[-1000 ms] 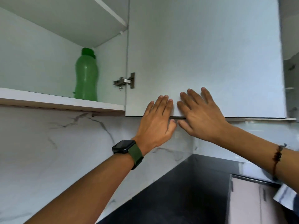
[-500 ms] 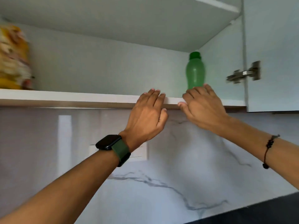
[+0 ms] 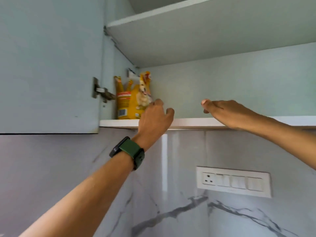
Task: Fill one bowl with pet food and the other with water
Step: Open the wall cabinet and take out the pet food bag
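The pet food bag (image 3: 132,98), left of centre in the frame, is yellow with a red band and a pale cream dog printed on it; the cabinet door (image 3: 49,65) at upper left is pale grey-green; the shelf edge (image 3: 188,122) across the middle is white; the watch strap (image 3: 131,149) is dark green; the wall (image 3: 171,202) below is pale grey marble with darker grey veins; the switch plate (image 3: 233,181) at lower right is white.

Open pale cabinet (image 3: 222,86) — marbled wall (image 3: 171,211), white switch panel (image 3: 233,181) below.
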Demonstrator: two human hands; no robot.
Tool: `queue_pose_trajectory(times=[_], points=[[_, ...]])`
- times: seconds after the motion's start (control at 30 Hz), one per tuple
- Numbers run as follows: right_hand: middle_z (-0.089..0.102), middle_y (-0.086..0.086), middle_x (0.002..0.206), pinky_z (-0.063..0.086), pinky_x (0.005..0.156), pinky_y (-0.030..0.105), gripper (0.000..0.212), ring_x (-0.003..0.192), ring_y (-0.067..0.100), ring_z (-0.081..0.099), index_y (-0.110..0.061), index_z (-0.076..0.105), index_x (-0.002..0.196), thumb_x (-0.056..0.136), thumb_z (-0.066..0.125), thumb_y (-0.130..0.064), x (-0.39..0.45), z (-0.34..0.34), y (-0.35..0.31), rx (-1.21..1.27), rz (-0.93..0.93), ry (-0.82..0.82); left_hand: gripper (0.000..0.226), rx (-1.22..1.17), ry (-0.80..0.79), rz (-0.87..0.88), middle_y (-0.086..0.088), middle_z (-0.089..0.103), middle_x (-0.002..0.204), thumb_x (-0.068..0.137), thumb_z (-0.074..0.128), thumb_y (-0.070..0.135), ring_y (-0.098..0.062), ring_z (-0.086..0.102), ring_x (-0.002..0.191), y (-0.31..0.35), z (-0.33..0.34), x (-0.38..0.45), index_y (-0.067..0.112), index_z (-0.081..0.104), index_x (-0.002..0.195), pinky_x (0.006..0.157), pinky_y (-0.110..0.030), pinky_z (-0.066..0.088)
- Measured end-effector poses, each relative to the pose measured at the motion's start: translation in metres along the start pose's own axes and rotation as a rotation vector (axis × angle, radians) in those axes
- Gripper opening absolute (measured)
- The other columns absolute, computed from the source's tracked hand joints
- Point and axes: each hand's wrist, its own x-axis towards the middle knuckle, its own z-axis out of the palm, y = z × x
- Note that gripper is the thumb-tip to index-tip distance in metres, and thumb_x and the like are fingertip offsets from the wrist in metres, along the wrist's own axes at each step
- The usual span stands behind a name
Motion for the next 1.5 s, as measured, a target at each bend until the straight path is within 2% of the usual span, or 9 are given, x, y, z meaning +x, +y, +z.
queue_pose_trajectory(times=[0.23, 0.43, 0.53, 0.67, 0.77, 0.87, 1.13, 1.27, 1.5], points=[[0.04, 0.01, 0.147, 0.03, 0.105, 0.036, 0.066, 0.133, 0.03, 0.038, -0.015, 0.042, 0.141, 0.097, 0.011, -0.054, 0.032, 0.032, -0.085, 0.136, -0.108, -0.205, 0.051, -0.12, -0.078, -0.264, -0.006, 0.057, 0.124, 0.088, 0.061, 0.032, -0.027, 0.057, 0.114, -0.059, -0.023, 0.038, 0.011, 0.045, 0.131, 0.091, -0.033, 0.049], [0.035, 0.016, 0.149, 0.032, 0.105, 0.036, 0.067, 0.134, 0.033, 0.036, -0.011, 0.031, 0.145, 0.098, 0.009, -0.053, 0.063, 0.052, -0.103, 0.212, -0.024, -0.234, 0.036, -0.26, -0.108, -0.437, -0.011, 0.061, 0.12, 0.086, 0.066, 0.021, -0.03, 0.059, 0.109, -0.084, -0.023, 0.074, 0.013, 0.055, 0.12, 0.097, -0.042, 0.049], [0.037, 0.014, 0.148, 0.032, 0.103, 0.035, 0.067, 0.134, 0.031, 0.036, -0.011, 0.034, 0.144, 0.097, 0.012, -0.054, 0.069, 0.058, -0.098, 0.336, 0.023, -0.234, 0.039, -0.251, -0.126, -0.503, -0.01, 0.061, 0.12, 0.085, 0.067, 0.022, -0.03, 0.058, 0.109, -0.095, -0.017, 0.091, 0.011, 0.054, 0.12, 0.098, -0.044, 0.048], [0.045, 0.013, 0.142, 0.032, 0.086, 0.03, 0.065, 0.127, 0.03, 0.043, -0.009, 0.046, 0.135, 0.099, 0.016, -0.053, 0.076, 0.061, -0.092, 0.448, 0.071, -0.148, 0.051, -0.336, -0.159, -0.575, -0.008, 0.057, 0.13, 0.083, 0.068, 0.03, -0.031, 0.053, 0.119, -0.109, -0.005, 0.12, 0.013, 0.051, 0.128, 0.104, -0.044, 0.043], [0.048, 0.013, 0.139, 0.033, 0.087, 0.03, 0.065, 0.126, 0.029, 0.045, -0.008, 0.048, 0.134, 0.099, 0.016, -0.053, 0.08, 0.063, -0.09, 0.479, 0.06, -0.125, 0.066, -0.381, -0.154, -0.623, -0.01, 0.053, 0.137, 0.08, 0.069, 0.04, -0.032, 0.051, 0.123, -0.113, -0.004, 0.134, 0.014, 0.044, 0.136, 0.106, -0.047, 0.041], [0.047, 0.013, 0.14, 0.032, 0.086, 0.03, 0.065, 0.126, 0.028, 0.045, -0.009, 0.048, 0.135, 0.098, 0.016, -0.053, 0.086, 0.065, -0.087, 0.521, 0.064, -0.108, 0.061, -0.414, -0.113, -0.636, -0.011, 0.049, 0.139, 0.09, 0.062, 0.034, -0.032, 0.047, 0.128, -0.106, -0.008, 0.136, 0.008, 0.038, 0.139, 0.108, -0.042, 0.038], [0.049, 0.014, 0.138, 0.033, 0.087, 0.031, 0.065, 0.125, 0.029, 0.045, -0.008, 0.049, 0.134, 0.098, 0.02, -0.054, 0.089, 0.07, -0.086, 0.587, 0.07, -0.092, 0.028, -0.237, 0.066, -0.65, -0.015, 0.062, 0.12, 0.094, 0.052, 0.018, -0.032, 0.06, 0.109, -0.112, -0.004, 0.132, 0.001, 0.058, 0.116, 0.095, -0.039, 0.05], [0.051, 0.014, 0.135, 0.032, 0.082, 0.029, 0.062, 0.121, 0.029, 0.048, -0.006, 0.051, 0.13, 0.099, 0.021, -0.05, 0.084, 0.067, -0.088, 0.588, 0.069, -0.069, 0.028, -0.135, 0.112, -0.592, -0.017, 0.059, 0.122, 0.099, 0.037, 0.01, -0.032, 0.059, 0.107, -0.099, -0.014, 0.118, 0.0, 0.056, 0.116, 0.084, -0.036, 0.049], [0.048, 0.018, 0.137, 0.032, 0.08, 0.03, 0.058, 0.121, 0.031, 0.047, -0.001, 0.045, 0.133, 0.1, 0.024, -0.045, 0.072, 0.059, -0.09, 0.63, 0.112, -0.068, 0.023, -0.119, 0.234, -0.507, -0.012, 0.059, 0.103, 0.097, 0.042, 0.015, -0.025, 0.053, 0.083, -0.073, -0.031, 0.095, 0.004, 0.062, 0.102, 0.069, -0.032, 0.044]])
